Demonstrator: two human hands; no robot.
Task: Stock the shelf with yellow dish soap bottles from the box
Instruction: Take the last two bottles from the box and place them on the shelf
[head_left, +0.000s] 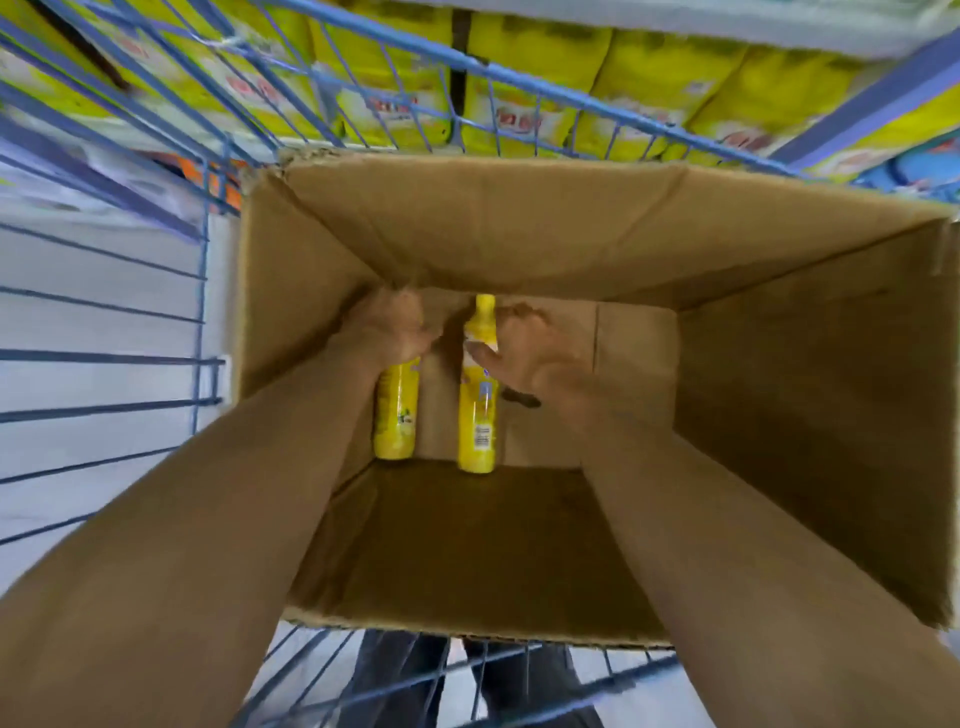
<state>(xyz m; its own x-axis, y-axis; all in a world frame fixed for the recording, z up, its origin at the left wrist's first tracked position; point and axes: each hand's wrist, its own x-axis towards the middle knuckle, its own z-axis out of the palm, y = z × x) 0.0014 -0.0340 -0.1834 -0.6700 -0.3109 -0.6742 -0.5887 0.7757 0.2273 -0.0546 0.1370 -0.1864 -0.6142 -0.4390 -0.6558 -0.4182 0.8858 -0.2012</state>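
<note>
I look down into a deep cardboard box (779, 395) with both arms reaching inside. Two yellow dish soap bottles lie on its bottom. My left hand (389, 327) grips the top end of the left bottle (396, 415), hiding its cap. My right hand (524, 353) is beside the right bottle (478, 415), thumb touching its neck, fingers spread and not closed round it. That bottle's yellow cap points to the far wall of the box.
The box sits in a blue wire cart (156, 358). Beyond the cart, shelves hold rows of yellow packages (519, 93). Below the cart's near edge, a person's dark trouser legs (467, 686) show through the wires.
</note>
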